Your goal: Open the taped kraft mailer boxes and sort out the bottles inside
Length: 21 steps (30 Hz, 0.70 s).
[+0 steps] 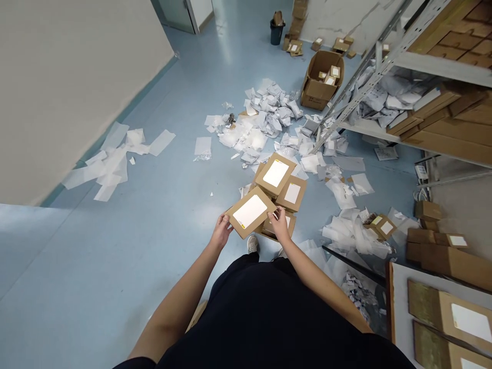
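Between my two hands is a flat brown cardboard box (250, 211) with a large white label and a small yellow mark at its lower corner. My left hand (221, 230) grips its left end, thumb near the top face. At the opposite end, my right hand (279, 223) is closed on the right edge. Just beyond and below it are more labelled boxes: one on top of the pile (275, 175), another box (292, 194) to the right, and a lower box (289, 228) partly covered by my right hand.
Crumpled white paper (269, 110) is heaped ahead on the blue floor, with flat sheets (115, 159) by the left wall. An open carton (317, 95) holding small boxes stands behind. Metal shelving (355, 84) runs along the right, and a table (400, 287) with boxes is at lower right.
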Available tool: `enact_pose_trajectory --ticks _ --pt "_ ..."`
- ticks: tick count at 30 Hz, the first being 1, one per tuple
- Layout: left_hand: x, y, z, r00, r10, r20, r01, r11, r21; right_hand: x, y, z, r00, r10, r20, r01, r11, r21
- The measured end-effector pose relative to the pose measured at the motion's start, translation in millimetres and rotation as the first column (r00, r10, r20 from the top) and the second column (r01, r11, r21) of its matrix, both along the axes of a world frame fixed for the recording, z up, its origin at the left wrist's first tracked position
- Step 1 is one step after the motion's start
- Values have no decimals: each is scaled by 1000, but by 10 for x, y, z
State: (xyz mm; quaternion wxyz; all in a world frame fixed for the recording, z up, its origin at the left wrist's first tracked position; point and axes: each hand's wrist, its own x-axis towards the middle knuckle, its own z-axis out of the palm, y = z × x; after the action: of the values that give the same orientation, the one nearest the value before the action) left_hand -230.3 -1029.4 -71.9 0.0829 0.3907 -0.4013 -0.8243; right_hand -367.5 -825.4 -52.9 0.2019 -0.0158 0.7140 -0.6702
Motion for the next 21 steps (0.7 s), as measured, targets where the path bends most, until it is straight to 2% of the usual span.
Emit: enact_pose_trajectory --ticks 5,11,16,21 --pt "87 81 125 998 -59 -16 59 998 -2 152 174 86 999 -50 -1 50 999 -3" --pt "142 314 284 988 -149 -39 150 988 22 415 538 188 988 -153 -14 153 988 -6" --pt "145 608 425 961 -271 -49 274 959 73 678 964 284 956 -294 -15 295 955 22" --pt "145 1037 547 937 -343 -63 348 927 138 936 1475 375 898 -437 -47 439 896 64"
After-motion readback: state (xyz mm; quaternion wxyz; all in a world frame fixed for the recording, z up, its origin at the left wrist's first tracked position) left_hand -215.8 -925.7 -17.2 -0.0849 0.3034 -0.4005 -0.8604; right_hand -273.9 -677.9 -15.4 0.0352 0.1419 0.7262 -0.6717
